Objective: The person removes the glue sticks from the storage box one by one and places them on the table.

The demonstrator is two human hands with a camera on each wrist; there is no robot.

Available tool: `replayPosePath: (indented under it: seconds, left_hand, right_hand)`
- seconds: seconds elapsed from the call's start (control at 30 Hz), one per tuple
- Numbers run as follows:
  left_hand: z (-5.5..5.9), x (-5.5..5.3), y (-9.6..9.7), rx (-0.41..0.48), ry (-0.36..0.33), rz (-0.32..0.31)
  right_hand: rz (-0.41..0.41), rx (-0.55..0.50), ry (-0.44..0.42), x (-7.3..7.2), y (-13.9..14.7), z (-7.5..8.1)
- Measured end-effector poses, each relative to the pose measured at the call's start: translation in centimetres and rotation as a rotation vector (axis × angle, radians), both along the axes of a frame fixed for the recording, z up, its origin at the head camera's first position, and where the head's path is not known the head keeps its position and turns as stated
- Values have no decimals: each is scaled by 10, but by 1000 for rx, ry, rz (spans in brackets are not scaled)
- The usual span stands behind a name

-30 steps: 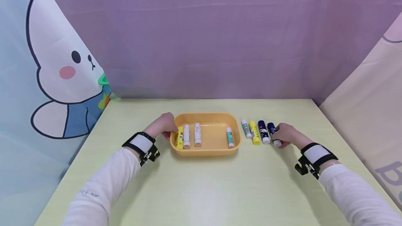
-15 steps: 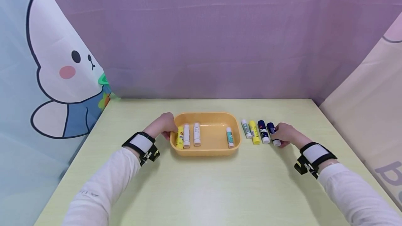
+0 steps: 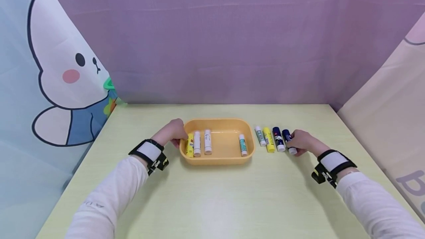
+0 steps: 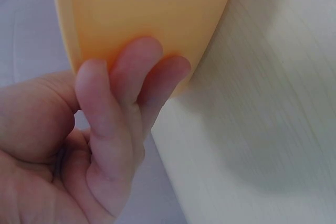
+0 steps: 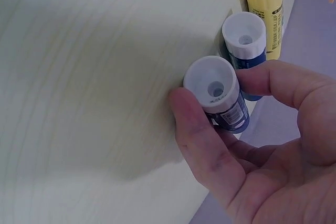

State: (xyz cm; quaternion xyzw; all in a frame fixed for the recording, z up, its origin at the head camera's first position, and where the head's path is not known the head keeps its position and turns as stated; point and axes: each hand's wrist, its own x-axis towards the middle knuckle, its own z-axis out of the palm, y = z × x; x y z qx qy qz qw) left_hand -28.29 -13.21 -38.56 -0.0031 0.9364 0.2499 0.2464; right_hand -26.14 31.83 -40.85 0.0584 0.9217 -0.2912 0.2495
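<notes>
An orange tray (image 3: 217, 160) stands on the table. My left hand (image 3: 173, 132) grips its left end; in the left wrist view the fingers (image 4: 137, 66) press its outer wall, with the thumb at the rim. Inside lie a yellow glue stick (image 3: 190, 145), two white glue sticks (image 3: 197, 144) and a teal-and-white one (image 3: 243, 145). To the right, my right hand (image 3: 301, 142) pinches a dark blue glue stick (image 5: 212, 85) with a white base between thumb and fingers. It lies at the end of a row beside another dark blue glue stick (image 3: 279, 139).
Further left in that row are a yellow glue stick (image 3: 268, 140) and a grey-green one (image 3: 260, 136), close to the tray's right end. A purple cloth (image 3: 219, 47) hangs behind the pale table (image 3: 216, 202). Printed cloths flank both sides.
The dark blue glue stick in my right hand has shifted very slightly left toward its neighbour. One white glue stick in the tray has rolled slightly left. My left hand stays on the tray.
</notes>
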Motion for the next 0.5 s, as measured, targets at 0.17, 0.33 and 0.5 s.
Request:
replayPosePath:
  seconds: [0.17,0.33,0.5]
  left_hand:
    - [0,0,0,2,1,-7]
    - [-1,-1,-1,5,4,-10]
    - [-4,-3,0,3,4,-9]
  right_hand:
    - [2,-5,-6,0,0,-1]
    - [-5,-7,-30,-1,0,0]
    - [5,7,-36,-1,0,1]
